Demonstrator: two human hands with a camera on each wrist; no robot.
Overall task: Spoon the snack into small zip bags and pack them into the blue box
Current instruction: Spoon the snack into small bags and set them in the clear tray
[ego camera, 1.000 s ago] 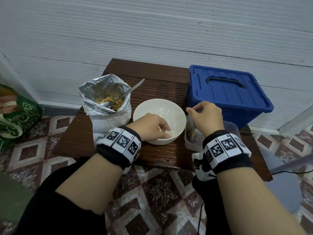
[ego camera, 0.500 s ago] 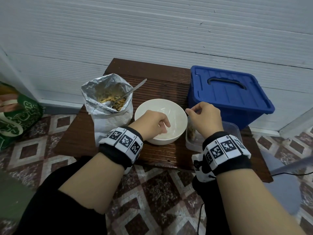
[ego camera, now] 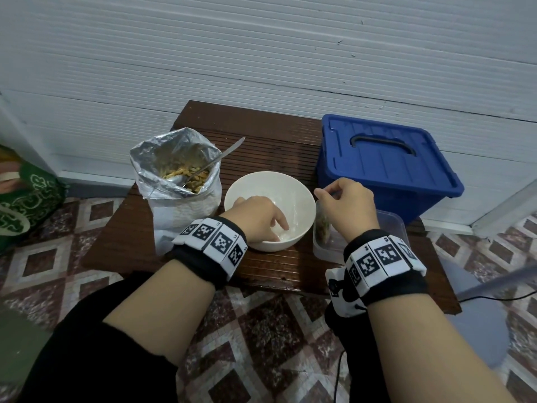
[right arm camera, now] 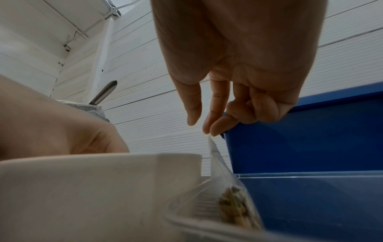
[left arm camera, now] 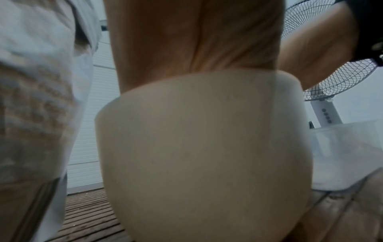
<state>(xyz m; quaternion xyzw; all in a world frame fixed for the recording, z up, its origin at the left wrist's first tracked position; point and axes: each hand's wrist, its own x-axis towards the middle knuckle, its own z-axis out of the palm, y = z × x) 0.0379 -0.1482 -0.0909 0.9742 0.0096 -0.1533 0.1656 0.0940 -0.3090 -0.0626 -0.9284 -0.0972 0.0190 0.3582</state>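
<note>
My right hand (ego camera: 345,205) pinches the top of a small clear zip bag (ego camera: 322,228) with some snack in its bottom. The bag (right arm camera: 232,196) hangs into the left end of a clear plastic tub (ego camera: 392,228). My left hand (ego camera: 258,219) reaches down into a white bowl (ego camera: 302,199); its fingertips are hidden by the rim, so I cannot tell what they touch. An open foil snack bag (ego camera: 177,199) stands left of the bowl with a metal spoon (ego camera: 223,155) in it. The blue box (ego camera: 386,167) stands at the back right with its lid shut.
All of this sits on a small dark slatted table (ego camera: 261,135) against a white panelled wall. A green patterned bag (ego camera: 26,205) lies on the tiled floor to the left. A standing fan (left arm camera: 331,73) is off to the right.
My left hand's fingers have shifted a little inside the bowl. My right hand holds the zip bag in nearly the same place.
</note>
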